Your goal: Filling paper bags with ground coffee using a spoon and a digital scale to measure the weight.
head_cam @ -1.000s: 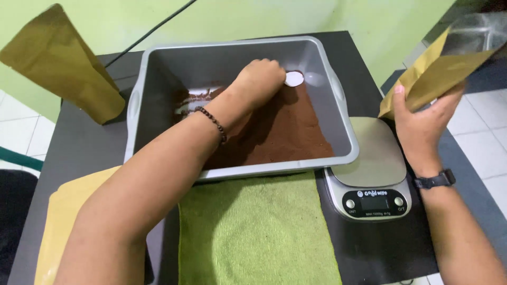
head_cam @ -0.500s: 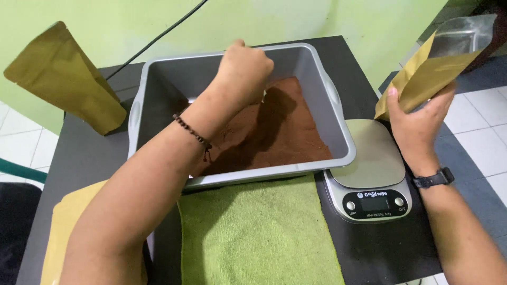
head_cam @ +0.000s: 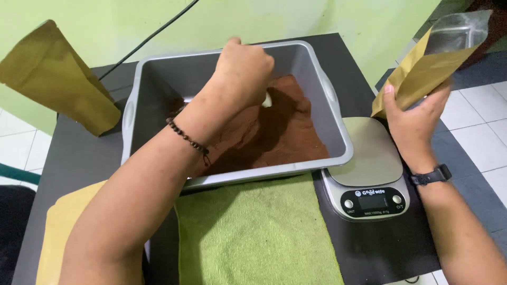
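Head view | left hand (head_cam: 244, 66) fisted over tub (head_cam: 338, 137) | right hand (head_cam: 413, 119) holding gold pouch (head_cam: 422, 79)

Dark table (head_cam: 364, 253) under grey tub (head_cam: 338, 138), green towel (head_cam: 259, 237), kitchen scale (head_cam: 369, 174).

Grey tub (head_cam: 338, 132) — brown powder (head_cam: 274, 137); gold pouch (head_cam: 422, 79); green towel (head_cam: 259, 237).

The left hand (head_cam: 244, 66) hangs curled in a loose fist above the grey rectangular plastic tub (head_cam: 338, 132), forearm slanting up from the lower left, beaded wrist. The right hand (head_cam: 414, 119) is raised right of that tub, fingers clasped, wrist upright.
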